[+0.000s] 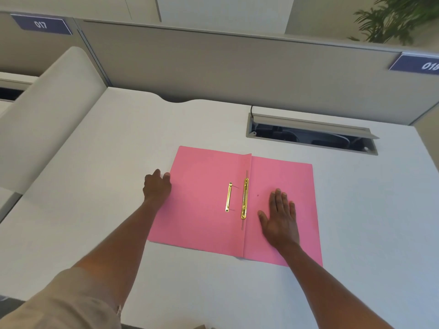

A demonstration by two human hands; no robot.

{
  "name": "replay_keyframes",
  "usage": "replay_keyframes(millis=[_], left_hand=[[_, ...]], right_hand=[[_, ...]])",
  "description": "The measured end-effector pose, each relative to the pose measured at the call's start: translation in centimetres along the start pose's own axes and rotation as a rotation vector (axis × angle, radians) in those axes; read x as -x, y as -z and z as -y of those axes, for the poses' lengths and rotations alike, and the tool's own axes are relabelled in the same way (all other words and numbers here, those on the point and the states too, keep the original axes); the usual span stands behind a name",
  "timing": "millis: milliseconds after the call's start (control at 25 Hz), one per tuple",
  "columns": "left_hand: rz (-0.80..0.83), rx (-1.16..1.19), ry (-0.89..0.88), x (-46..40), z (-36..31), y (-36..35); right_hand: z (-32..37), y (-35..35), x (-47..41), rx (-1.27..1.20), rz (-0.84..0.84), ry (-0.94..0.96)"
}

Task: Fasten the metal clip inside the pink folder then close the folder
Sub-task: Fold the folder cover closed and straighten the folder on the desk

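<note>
Left hand point(156, 186) fingers curled at left edge of the open pink folder point(202, 205) flat on the desk point(118, 162), real grip unclear; thin card, light, bendy, lift by that edge. Two gold clip pieces: loose bar point(228, 197), spine strip point(245, 198). Right hand point(280, 217) flat, fingers spread, holding nothing

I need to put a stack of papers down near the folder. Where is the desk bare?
Bare desk lies left of the pink folder, beyond the left hand, and right of it below the cable slot. The folder itself is crowded: right hand, metal clip.
</note>
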State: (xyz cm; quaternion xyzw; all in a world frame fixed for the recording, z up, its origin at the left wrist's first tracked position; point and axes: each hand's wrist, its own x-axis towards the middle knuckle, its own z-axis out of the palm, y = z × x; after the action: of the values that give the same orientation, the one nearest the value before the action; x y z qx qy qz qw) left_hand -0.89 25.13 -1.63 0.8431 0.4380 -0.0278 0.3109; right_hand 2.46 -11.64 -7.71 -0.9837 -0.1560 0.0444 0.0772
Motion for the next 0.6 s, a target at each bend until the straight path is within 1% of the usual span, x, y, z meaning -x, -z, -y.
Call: replay_keyframes(millis=[80, 200, 360, 440, 600], left_hand=[[0.001, 0.052, -0.009, -0.3, 0.0, 0.6], [0.002, 0.035, -0.102, 0.4, -0.8, 1.3], [-0.1, -0.036, -0.195, 2.5, -2.8, 2.1], [-0.136, -0.078, -0.2, 3.6, -3.6, 2.9], [-0.172, -0.025, -0.19, 5.6, -5.1, 4.6]], right_hand=[[0.0, 0.0, -0.1, 0.005, -0.004, -0.002], [-0.1, -0.1, 0.0, 0.011, 0.0, -0.006], [-0.1, 0.0, -0.1, 0.019, 0.004, -0.001], [-0.1, 0.0, -0.1, 0.013, 0.01, 0.0], [0.3, 0.2, 0.0, -0.001, 0.051, -0.001]])
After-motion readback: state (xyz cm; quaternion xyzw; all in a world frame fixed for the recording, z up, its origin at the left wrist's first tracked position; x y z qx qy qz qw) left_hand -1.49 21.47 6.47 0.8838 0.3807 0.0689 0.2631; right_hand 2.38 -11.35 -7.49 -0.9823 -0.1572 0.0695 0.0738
